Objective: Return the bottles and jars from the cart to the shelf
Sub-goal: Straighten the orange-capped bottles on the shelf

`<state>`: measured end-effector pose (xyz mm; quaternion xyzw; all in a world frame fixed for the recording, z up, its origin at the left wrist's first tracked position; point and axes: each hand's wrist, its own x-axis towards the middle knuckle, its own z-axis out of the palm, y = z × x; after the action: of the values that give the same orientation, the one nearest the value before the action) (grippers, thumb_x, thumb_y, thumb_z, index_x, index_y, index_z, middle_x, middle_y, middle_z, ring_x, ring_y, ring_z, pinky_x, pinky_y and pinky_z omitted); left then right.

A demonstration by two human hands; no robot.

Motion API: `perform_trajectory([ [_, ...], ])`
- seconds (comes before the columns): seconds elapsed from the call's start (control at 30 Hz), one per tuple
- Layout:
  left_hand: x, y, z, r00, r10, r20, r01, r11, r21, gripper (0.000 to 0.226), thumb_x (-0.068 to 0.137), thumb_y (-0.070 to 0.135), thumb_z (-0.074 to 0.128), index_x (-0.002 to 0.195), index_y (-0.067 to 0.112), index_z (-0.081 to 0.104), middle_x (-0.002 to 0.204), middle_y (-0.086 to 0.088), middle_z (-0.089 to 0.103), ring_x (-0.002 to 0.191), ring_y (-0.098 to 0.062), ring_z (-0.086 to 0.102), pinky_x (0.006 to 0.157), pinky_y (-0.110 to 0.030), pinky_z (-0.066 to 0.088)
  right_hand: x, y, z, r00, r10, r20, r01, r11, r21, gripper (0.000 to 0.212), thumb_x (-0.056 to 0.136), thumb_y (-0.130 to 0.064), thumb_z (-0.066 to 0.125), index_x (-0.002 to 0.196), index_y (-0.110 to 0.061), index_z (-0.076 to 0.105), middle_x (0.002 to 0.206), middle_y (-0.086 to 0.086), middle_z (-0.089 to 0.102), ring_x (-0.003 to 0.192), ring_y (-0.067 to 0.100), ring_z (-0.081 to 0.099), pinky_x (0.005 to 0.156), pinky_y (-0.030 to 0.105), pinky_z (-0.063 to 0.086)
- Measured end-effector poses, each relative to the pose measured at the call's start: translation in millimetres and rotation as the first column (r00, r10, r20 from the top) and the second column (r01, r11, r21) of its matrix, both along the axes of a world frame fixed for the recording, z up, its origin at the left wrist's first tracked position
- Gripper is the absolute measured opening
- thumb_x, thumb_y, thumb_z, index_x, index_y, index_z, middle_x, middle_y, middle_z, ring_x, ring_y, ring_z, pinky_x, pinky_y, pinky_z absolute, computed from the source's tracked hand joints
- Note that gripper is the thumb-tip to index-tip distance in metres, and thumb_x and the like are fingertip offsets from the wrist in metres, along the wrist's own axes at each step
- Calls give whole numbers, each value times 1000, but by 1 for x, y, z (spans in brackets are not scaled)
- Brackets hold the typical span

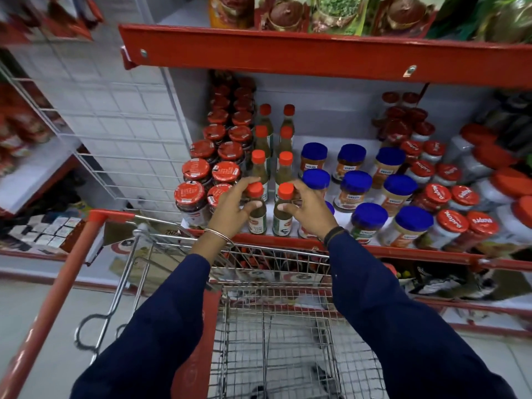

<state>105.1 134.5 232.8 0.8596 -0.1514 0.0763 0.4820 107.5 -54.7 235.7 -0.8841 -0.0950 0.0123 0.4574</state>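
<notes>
Red-edged shelf [359, 249], frame centre: left hand [230, 208] and right hand [309, 210] each have fingers wrapped around a red-capped bottle, left bottle [257, 217], right bottle [283, 217].

Cart [276, 283] before shelf [403, 250]. On shelf: jars [195, 171] left, two bottle rows [283, 165] centre, more jars [368, 185] right. Left hand [233, 208], right hand [308, 210] at front bottles.

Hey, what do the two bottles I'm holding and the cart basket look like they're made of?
Left bottle and right bottle: clear and glossy, green contents showing through, so glass or clear plastic; matte red caps look plastic. Cart basket: thin shiny silver wire grid, likely plated steel.
</notes>
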Motion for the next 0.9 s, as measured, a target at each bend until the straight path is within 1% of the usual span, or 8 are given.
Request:
perform_trajectory([
  [0.17, 1, -4, -7, 994, 89, 69, -91, 995, 32, 46, 79, 18, 70, 121, 17, 50, 114, -5, 62, 101, -18, 58, 86, -33, 52, -3, 6, -1, 992, -83, 93, 88, 995, -56, 42, 75, -25, 75, 109, -16, 53, 101, 6, 65, 92, 23, 62, 80, 46, 54],
  [0.23, 1, -5, -10, 991, 116, 72, -120, 991, 53, 48, 79, 21, 70, 121, 19, 48, 118, -8, 61, 103, -20, 58, 88, -38, 52, -4, 6, -1, 989, -99, 110, 108, 991, -77, 43, 74, -28, 76, 108, -15, 52, 102, 6, 64, 92, 23, 60, 78, 43, 53],
  [0.33, 0, -5, -12, 994, 105, 42, -106, 993, 40, 54, 81, 21, 69, 128, 23, 42, 124, -8, 59, 110, -21, 57, 91, -37, 50, -6, 6, -1, 993, -74, 91, 79, 996, -44, 46, 75, -29, 75, 111, -13, 50, 104, 3, 62, 95, 19, 58, 81, 36, 49],
  [0.4, -2, -4, -13, 998, 64, 21, -64, 998, 24, 57, 83, 15, 65, 132, 25, 37, 127, -7, 58, 113, -21, 57, 94, -34, 47, -6, 6, 0, 996, -45, 73, 45, 999, 8, 43, 78, -25, 73, 113, -11, 51, 104, 4, 62, 97, 17, 58, 85, 33, 48],
  [0.5, -4, -4, -10, 999, 44, 32, -45, 999, 30, 54, 84, 8, 62, 132, 23, 39, 121, -8, 62, 107, -21, 59, 92, -33, 48, -5, 6, 1, 998, -35, 61, 34, 999, 10, 37, 80, -20, 70, 112, -10, 54, 107, 11, 66, 98, 21, 61, 88, 37, 51],
  [0.63, -1, -4, -8, 997, 26, 70, -34, 993, 110, 55, 85, 6, 61, 133, 21, 40, 117, -12, 64, 103, -24, 61, 87, -29, 47, -1, 3, 2, 999, -27, 27, 27, 1000, 3, 38, 79, -21, 71, 114, -13, 55, 109, 8, 66, 102, 21, 61, 92, 42, 52],
  [0.77, -1, -3, -9, 996, 14, 92, -28, 988, 149, 58, 85, 7, 60, 136, 21, 37, 123, -13, 61, 108, -25, 59, 90, -30, 47, -2, 3, 1, 998, -47, 43, 48, 999, -12, 37, 79, -20, 71, 111, -12, 55, 107, 9, 67, 100, 22, 62, 89, 41, 53],
  [0.9, -1, -2, -8, 995, 22, 100, -39, 985, 171, 59, 85, 8, 61, 136, 23, 37, 118, -15, 63, 103, -26, 61, 87, -30, 47, -4, 5, -2, 992, -85, 95, 86, 996, -14, 36, 79, -20, 72, 109, -9, 56, 105, 13, 66, 99, 25, 62, 87, 42, 53],
])
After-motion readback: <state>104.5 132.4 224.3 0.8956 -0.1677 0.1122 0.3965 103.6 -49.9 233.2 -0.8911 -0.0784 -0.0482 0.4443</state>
